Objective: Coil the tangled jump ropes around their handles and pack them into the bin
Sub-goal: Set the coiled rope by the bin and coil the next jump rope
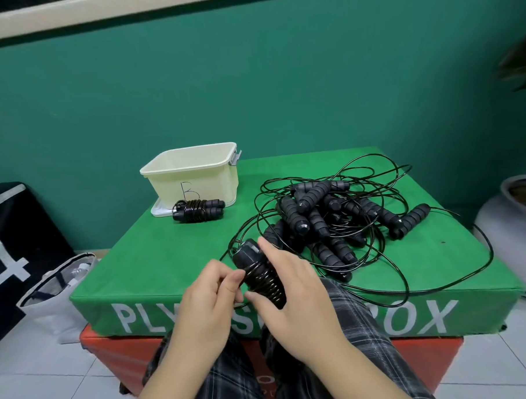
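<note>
My right hand [293, 291] grips a pair of black jump rope handles [259, 272] with black cord coiled round them, held over the near edge of the green plyo box [155, 252]. My left hand [213, 292] pinches the cord against the coil's left side. A tangled pile of black handles and loose cord [332, 217] lies on the box to the right. One coiled rope [197, 210] rests in front of the cream bin [194, 172], which stands open at the box's back left.
The bin sits on its white lid [159, 210]. A red box [118, 359] lies under the green one. A white tote bag [58, 295] and a black box [8, 255] are on the floor at left, a grey pot [510, 233] at right.
</note>
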